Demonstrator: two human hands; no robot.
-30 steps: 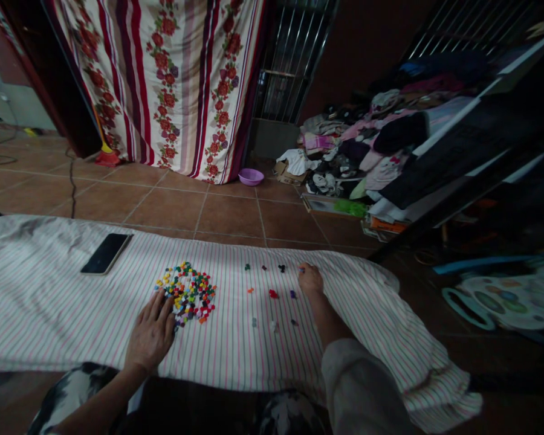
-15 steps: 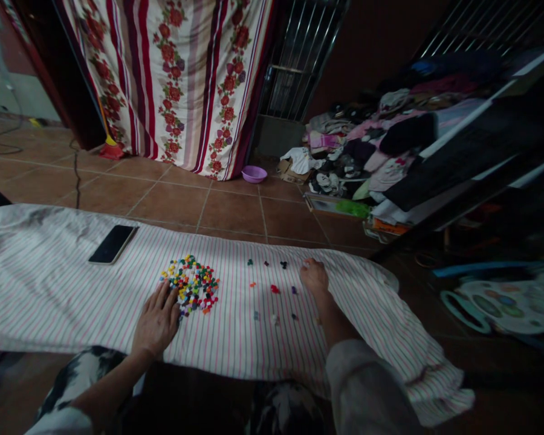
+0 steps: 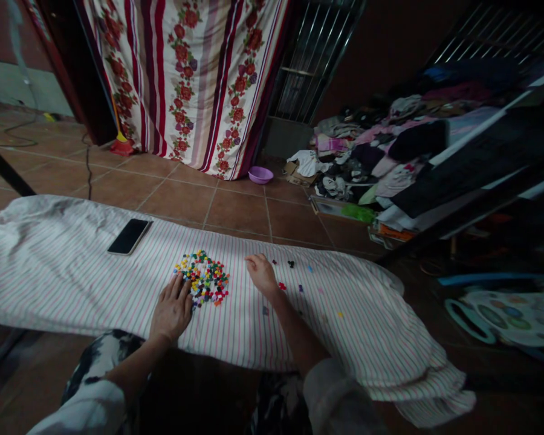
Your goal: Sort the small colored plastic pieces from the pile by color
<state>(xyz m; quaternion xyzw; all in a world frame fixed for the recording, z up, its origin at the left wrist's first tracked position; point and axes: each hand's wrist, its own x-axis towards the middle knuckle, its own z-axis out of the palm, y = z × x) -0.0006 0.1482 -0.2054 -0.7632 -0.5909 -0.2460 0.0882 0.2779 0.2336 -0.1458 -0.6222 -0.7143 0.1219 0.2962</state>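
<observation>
A pile of small coloured beads (image 3: 204, 281) lies on a pink-and-green striped cloth (image 3: 72, 272) spread over a low surface. My left hand (image 3: 172, 308) rests flat on the cloth with its fingers stretched out, touching the pile's near left edge. My right hand (image 3: 260, 275) sits just right of the pile, fingers curled down onto the cloth; whether it holds a bead is hidden. Several separated beads (image 3: 292, 278) lie scattered in small spots to the right of that hand.
A dark phone (image 3: 130, 236) lies on the cloth at the far left. Beyond is a tiled floor (image 3: 236, 211) with a purple bowl (image 3: 260, 174), a floral curtain (image 3: 194, 78) and a heap of clothes (image 3: 372, 151) by a dark shelf on the right.
My right hand has moved left from the scattered beads to beside the pile. The view has shifted, and my left hand stays at the pile's edge.
</observation>
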